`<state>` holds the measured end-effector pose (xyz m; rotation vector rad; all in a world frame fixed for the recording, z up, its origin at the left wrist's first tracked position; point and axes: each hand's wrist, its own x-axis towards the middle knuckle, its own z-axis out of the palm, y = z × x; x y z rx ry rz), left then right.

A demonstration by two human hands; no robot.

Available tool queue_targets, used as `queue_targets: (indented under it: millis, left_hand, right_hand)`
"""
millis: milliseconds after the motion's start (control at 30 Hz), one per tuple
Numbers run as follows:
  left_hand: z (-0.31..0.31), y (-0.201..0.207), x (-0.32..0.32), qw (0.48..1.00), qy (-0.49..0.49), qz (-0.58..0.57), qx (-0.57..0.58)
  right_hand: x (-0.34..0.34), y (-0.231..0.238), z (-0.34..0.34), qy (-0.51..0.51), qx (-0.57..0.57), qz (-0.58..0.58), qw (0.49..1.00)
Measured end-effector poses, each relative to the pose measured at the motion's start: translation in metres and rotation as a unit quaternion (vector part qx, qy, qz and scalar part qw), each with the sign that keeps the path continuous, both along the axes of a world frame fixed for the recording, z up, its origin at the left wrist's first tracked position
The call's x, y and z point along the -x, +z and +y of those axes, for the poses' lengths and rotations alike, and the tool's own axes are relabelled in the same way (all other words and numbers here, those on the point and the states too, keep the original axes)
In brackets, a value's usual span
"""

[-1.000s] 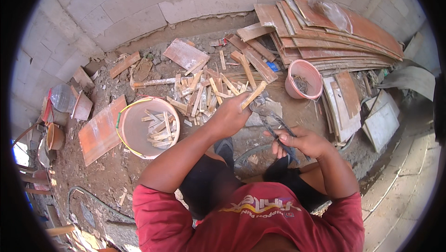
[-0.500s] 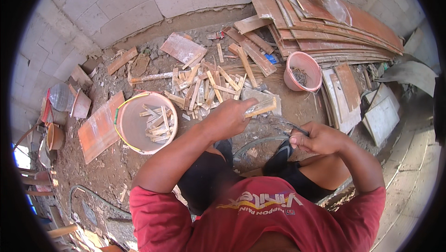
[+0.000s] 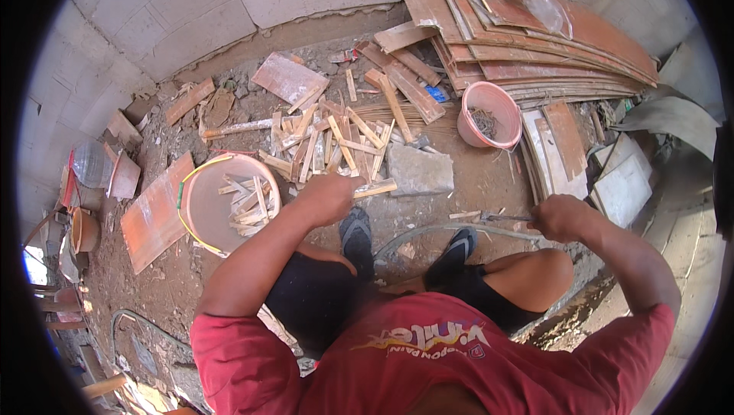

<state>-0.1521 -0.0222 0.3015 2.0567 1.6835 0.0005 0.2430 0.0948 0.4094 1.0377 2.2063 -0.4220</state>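
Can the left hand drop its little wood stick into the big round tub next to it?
Probably yes. The left hand grips a small wood strip and sits just right of the big tub. The tub's top is open, only partly filled with strips, and nothing lies between them.

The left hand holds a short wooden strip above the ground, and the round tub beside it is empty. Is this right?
Not quite. In the head view, the left hand does hold a short wooden strip, but the round tub beside it is not empty: several short wooden strips lie inside it.
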Motion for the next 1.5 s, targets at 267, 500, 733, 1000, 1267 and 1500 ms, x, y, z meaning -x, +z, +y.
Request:
queue_targets:
  millis: [267,500,733,1000,1267,1500]
  left_hand:
    - [0.038,0.033,-0.007,0.919,0.23,-0.314,-0.065]
    - [0.039,0.03,-0.01,0.817,0.256,-0.515,-0.049]
    - [0.035,0.03,0.007,0.665,0.321,-0.673,-0.048]
    - [0.034,0.041,0.012,0.55,0.376,-0.744,-0.055]
    - [0.023,0.06,0.014,0.563,0.24,-0.79,-0.042]
    - [0.022,0.058,0.01,0.479,0.194,-0.855,-0.052]
  right_hand:
    - [-0.049,-0.074,0.059,-0.23,-0.169,0.14,0.948]
    - [-0.051,-0.16,0.176,-0.247,-0.202,0.025,0.947]
    - [-0.034,-0.188,0.21,-0.321,-0.239,-0.019,0.916]
    - [0.009,-0.172,0.139,-0.335,0.032,0.21,0.918]
    - [0.091,-0.108,-0.038,-0.2,0.304,0.355,0.861]
    - [0.137,-0.094,-0.096,-0.377,0.368,0.542,0.655]
